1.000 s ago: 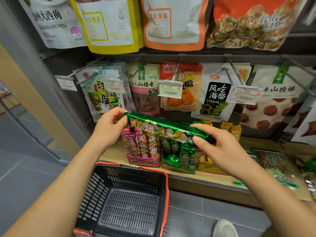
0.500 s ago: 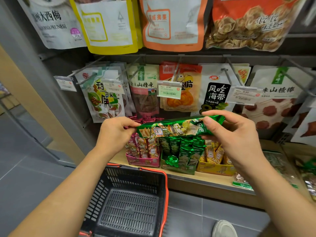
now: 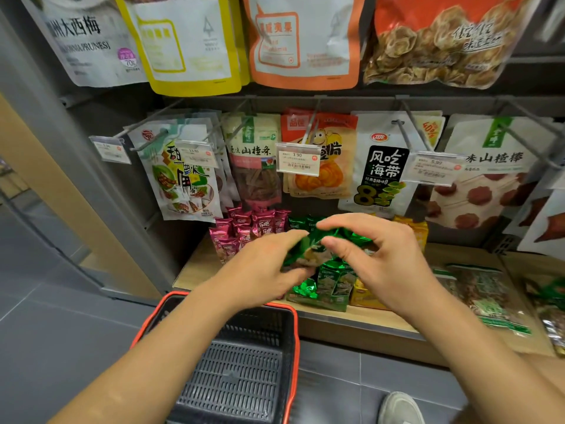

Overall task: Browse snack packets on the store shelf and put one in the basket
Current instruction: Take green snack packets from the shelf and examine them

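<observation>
A green foil snack packet [image 3: 318,249] is bunched up between both hands, just above the green display box [image 3: 318,298] on the wooden shelf [image 3: 195,270]. My left hand [image 3: 266,267] pinches its left end. My right hand [image 3: 376,258] grips its right end with thumb and fingers curled round it. Most of the packet is hidden by the fingers. The black basket with an orange rim [image 3: 290,338] hangs below my left forearm, and nothing shows on its visible floor.
Pink packets [image 3: 247,231] stand in a box to the left of the green ones, yellow ones [image 3: 415,231] to the right. Bags hang on metal hooks [image 3: 409,130] with price tags [image 3: 298,162] above. Flat packets [image 3: 486,295] lie at shelf right. A shoe [image 3: 400,408] is on the grey floor.
The two hands have come together and lowered toward the green box. The packet, earlier stretched out long between them, is now folded and crumpled in the fingers.
</observation>
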Motion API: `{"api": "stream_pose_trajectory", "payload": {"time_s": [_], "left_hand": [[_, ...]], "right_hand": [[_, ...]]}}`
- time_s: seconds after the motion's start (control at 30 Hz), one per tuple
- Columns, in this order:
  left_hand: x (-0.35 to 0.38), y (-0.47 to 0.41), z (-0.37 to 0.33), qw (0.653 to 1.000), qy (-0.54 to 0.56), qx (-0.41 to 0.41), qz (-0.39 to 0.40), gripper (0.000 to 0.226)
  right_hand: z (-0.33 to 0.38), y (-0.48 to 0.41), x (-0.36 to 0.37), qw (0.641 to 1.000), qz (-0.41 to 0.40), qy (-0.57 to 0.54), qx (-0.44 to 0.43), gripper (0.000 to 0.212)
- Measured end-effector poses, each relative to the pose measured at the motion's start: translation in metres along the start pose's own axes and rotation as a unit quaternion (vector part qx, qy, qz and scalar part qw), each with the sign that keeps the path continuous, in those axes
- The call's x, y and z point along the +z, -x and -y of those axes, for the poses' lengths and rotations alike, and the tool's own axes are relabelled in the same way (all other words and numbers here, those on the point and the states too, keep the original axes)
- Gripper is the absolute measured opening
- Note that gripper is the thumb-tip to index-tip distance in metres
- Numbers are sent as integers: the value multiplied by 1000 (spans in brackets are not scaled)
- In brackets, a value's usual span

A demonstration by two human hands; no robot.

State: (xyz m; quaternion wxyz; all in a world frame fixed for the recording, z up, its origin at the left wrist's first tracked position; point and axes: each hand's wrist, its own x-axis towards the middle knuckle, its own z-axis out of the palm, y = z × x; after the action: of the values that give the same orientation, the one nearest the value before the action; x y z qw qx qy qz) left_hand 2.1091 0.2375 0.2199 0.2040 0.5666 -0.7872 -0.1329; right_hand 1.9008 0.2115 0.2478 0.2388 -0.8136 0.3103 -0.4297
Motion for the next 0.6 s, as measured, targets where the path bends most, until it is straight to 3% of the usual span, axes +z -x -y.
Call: {"api": "stream_pose_trajectory", "payload": {"time_s": [0.1, 0.23, 0.3, 0.37, 0.47, 0.6], "left_hand": [[-1, -1, -6, 997, 71, 10, -22, 43], [-4, 0, -6, 995, 59, 26, -73, 48], [-9, 1, -5, 995, 50, 17, -88, 31], [-15, 3, 2, 993, 59, -16, -105, 32], [-23, 8, 16, 987, 84, -57, -121, 50], [-24, 13, 28, 991, 63, -58, -102, 43]], "right_hand": [[3, -3, 2, 999, 29, -27, -18, 27], [5, -3, 9, 993, 105, -56, 19, 42], [2, -1, 15, 988, 129, -79, 24, 54], [-4, 1, 20, 986, 134, -79, 56, 74], [-20, 3, 30, 977, 168, 94, 95, 87], [-44, 13, 58, 899, 274, 332, 83, 81]]}}
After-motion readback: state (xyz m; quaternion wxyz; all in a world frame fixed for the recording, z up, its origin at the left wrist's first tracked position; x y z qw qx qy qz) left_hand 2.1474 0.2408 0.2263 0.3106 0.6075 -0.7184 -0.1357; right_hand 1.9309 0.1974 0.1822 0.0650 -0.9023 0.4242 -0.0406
